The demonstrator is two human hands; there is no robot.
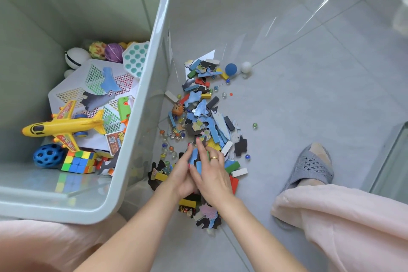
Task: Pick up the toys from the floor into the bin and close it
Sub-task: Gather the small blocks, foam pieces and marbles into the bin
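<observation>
Both hands work low over the scattered heap of blue and black jigsaw pieces, coloured wooden blocks and glass marbles [205, 121] on the grey tiled floor [298, 73]. The left hand [183, 172] cups from one side and the right hand [212, 172], wearing a gold ring, from the other, fingers curled around a clutch of blue puzzle pieces [195, 159], apparently gathering many small bits at once. The pale green plastic bin [141, 104] stands open just beside the heap, tilted close so the load travels little; it already holds a yellow toy aeroplane [64, 127] and a colour cube [78, 161]. No lid is visible.
</observation>
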